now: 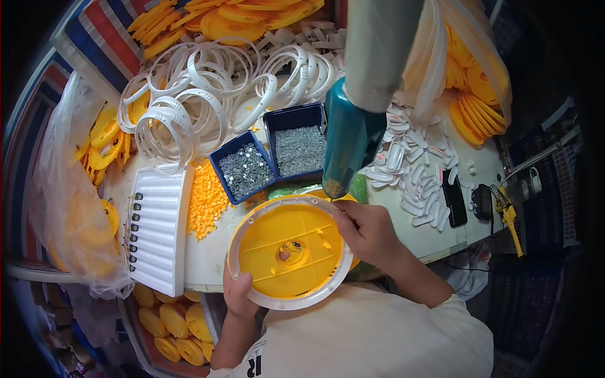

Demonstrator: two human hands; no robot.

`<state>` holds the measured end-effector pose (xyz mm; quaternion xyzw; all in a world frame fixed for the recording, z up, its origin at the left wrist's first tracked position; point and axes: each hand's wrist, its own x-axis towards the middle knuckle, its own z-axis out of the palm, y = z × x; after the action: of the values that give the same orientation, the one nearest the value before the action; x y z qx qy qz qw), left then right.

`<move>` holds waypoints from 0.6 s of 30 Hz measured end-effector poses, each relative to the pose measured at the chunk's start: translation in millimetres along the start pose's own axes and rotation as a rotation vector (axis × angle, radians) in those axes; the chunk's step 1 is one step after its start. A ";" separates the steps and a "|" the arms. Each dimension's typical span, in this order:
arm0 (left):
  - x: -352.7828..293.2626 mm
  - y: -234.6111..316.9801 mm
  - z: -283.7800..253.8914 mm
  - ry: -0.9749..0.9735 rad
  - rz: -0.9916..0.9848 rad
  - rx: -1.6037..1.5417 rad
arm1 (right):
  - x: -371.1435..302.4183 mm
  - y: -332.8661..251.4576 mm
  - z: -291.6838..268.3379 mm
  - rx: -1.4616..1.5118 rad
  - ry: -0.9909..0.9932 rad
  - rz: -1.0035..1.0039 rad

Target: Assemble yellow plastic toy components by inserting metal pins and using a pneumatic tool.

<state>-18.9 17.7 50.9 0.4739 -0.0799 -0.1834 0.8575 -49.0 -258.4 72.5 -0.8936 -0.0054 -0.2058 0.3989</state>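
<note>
A round yellow disc (302,242) with a white ring (252,293) around its edge is held tilted in front of my body. My left hand (238,297) grips the ring at its lower left, thumb on top, other fingers hidden beneath. On the right side, my right hand (373,236) is closed at the rim, with fingertips partly hidden. Above the far rim hangs a teal electric screwdriver (353,135), its tip pointing down by the ring near my right fingers. Small wires show around the disc's central hole. Part of another yellow piece (340,196) shows behind it.
Two blue bins (272,178) of small metal parts stand beyond the disc. Left are orange clips (205,198), a white ribbed tray (157,230) and piled white rings (208,104). Right lie white plastic pieces (419,183), a phone (454,198) and a yellow-handled tool (509,217).
</note>
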 end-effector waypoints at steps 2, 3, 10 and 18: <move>2.6 1.7 -0.4 0.055 0.018 0.102 | 1.5 0.2 -2.8 0.203 -0.139 0.172; 4.3 2.9 -1.0 0.108 0.037 0.204 | 1.3 0.9 -5.1 0.204 -0.140 0.172; 33.2 3.9 -10.7 0.267 0.208 0.425 | 2.2 -22.5 -7.2 0.685 -0.448 0.383; 45.5 -0.2 -5.3 0.369 0.194 0.227 | -5.9 -19.9 12.8 0.760 -0.503 0.469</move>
<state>24.6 4.0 46.2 0.5829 0.0131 -0.0002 0.8125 -53.2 -234.8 76.8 -0.6844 0.0248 0.1270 0.7175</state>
